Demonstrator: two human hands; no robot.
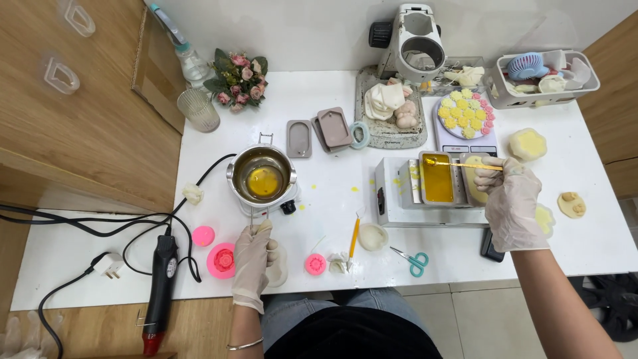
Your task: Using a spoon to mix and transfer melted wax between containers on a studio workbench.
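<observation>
My right hand (510, 199), in a clear glove, holds a thin stick (465, 164) whose yellow-coated tip rests at the far edge of a rectangular mould of yellow wax (437, 178). That mould sits on a white flat machine (399, 199). My left hand (254, 259), also gloved, grips a small white piece (265, 227) near the table's front edge, just below a steel melting pot (262, 174) with yellow liquid wax in it. A pink round silicone mould (221, 260) lies left of that hand.
A black heat gun (161, 286) and cables lie front left. Scissors (411, 259), a yellow tool (354, 237) and a smaller pink mould (316, 264) lie at the front. A microscope (409, 40), grey moulds (319, 131), a flower plate (464, 114), artificial flowers (238, 78) and a basket (541, 80) stand behind.
</observation>
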